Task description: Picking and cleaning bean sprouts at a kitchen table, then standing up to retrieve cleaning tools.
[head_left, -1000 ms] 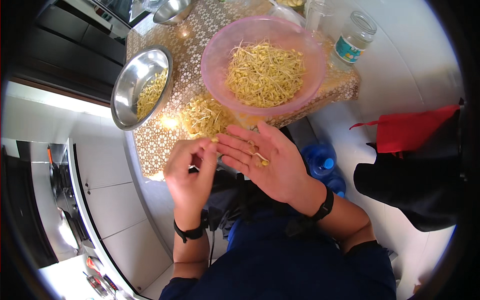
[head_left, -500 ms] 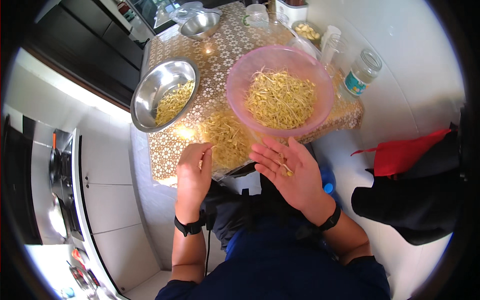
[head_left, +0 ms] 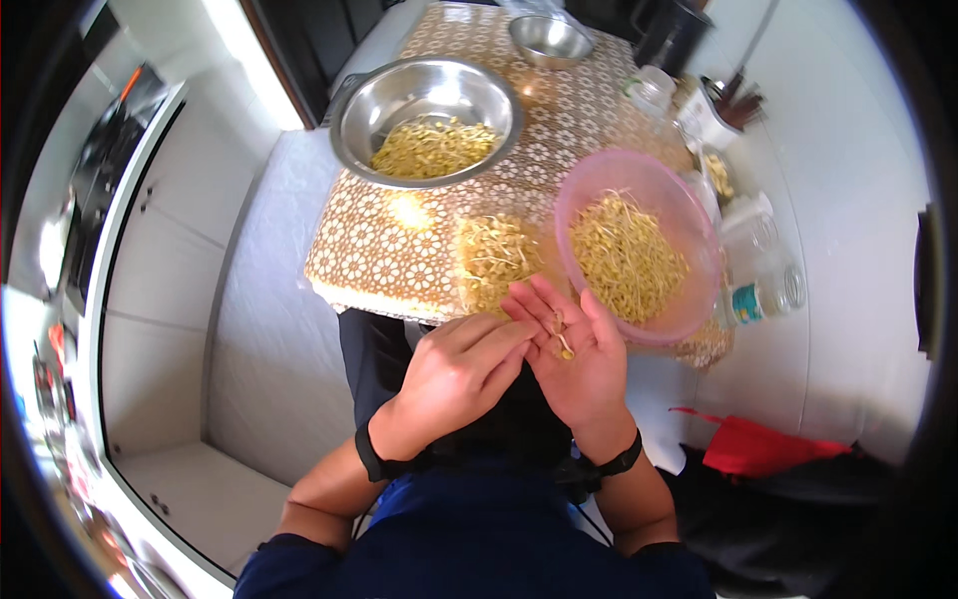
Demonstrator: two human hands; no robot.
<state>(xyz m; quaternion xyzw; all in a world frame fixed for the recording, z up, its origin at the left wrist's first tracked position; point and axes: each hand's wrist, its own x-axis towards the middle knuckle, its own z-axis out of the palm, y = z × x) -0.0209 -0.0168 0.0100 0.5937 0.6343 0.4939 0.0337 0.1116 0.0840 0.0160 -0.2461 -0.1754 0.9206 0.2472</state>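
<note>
My right hand [head_left: 579, 374] is turned palm up with its fingers stretched out, and a bean sprout [head_left: 564, 342] lies loose across it. My left hand [head_left: 459, 369] is pinched closed, its fingertips touching or almost touching the right fingers. Whatever it may pinch is hidden. Just beyond both hands a loose heap of bean sprouts [head_left: 491, 262] lies on the table. To the right stands a pink translucent bowl [head_left: 704, 255] with a large pile of sprouts [head_left: 629, 260]. Farther left, a steel bowl [head_left: 359, 115] holds a smaller pile of sprouts [head_left: 434, 148].
A brown flower-patterned cloth [head_left: 374, 240] covers the table. At its back are a small steel bowl [head_left: 549, 42] and a dark pitcher [head_left: 674, 35]. Glass jars [head_left: 763, 299] line the right wall. Dark clothing with a red piece [head_left: 768, 446] lies at lower right.
My left hand has moved right, from near the sprout heap to the right hand's fingers. The right palm still bears a sprout. My view has turned left, shifting the table in the picture.
</note>
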